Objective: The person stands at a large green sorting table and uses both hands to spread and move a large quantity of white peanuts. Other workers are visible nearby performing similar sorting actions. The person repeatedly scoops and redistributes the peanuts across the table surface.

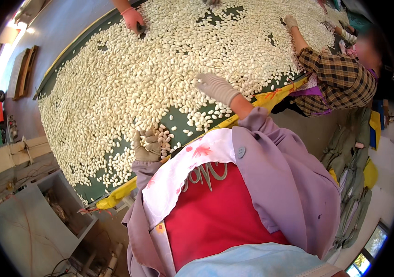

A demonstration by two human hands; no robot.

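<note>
A thick spread of large white beans lies over a dark green table. My right hand, in a pale knitted glove, reaches over the beans with its fingers stretched out and touching the layer; I see nothing held in it. My left hand, in a beige glove, rests at the table's near edge with its fingers loosely bent and apart. Right beside it sits a small heap of browner beans. Whether a bean lies under the left fingers is hidden.
Across the table a co-worker's pink-gloved hand works in the beans. On the right, a person in a checked shirt reaches onto the table. Yellow covering lines the near edge. A grey metal box stands lower left; a wooden pallet is farther left.
</note>
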